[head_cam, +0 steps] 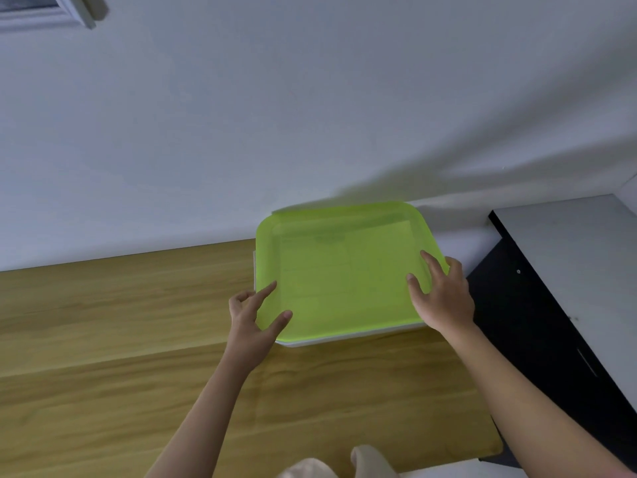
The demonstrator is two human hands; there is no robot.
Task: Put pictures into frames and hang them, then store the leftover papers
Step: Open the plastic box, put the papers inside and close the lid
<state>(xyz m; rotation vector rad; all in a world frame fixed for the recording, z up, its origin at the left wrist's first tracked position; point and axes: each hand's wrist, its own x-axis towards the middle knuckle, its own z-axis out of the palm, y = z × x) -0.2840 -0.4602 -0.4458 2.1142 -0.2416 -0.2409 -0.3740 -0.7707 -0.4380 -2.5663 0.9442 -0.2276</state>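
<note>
It looks like the tail end of the job — the green lid sits flat on a shallow white box whose rim shows just under the lid's near edge, and through the translucent plastic I can make out pale sheets, which I take to be the leftover papers, lying inside. The box rests on a wooden floor, pushed up against the white wall. The left hand is at the lid's near left corner, forefinger and thumb stretched out across the corner with the other fingers curled back; it touches rather than grips, as far as I can tell. The right hand lies spread on the lid's right side, fingers straight and pressing down, thumb hooked over the right edge. So I judge the lid is being pressed home, and whether it has snapped shut all round I cannot tell. Far up and left of the lid, a frame corner shows on the wall — perhaps a hung picture, too blurred to be sure. Right of the lid stands a dark cabinet. No writing or label can be read anywhere.
</note>
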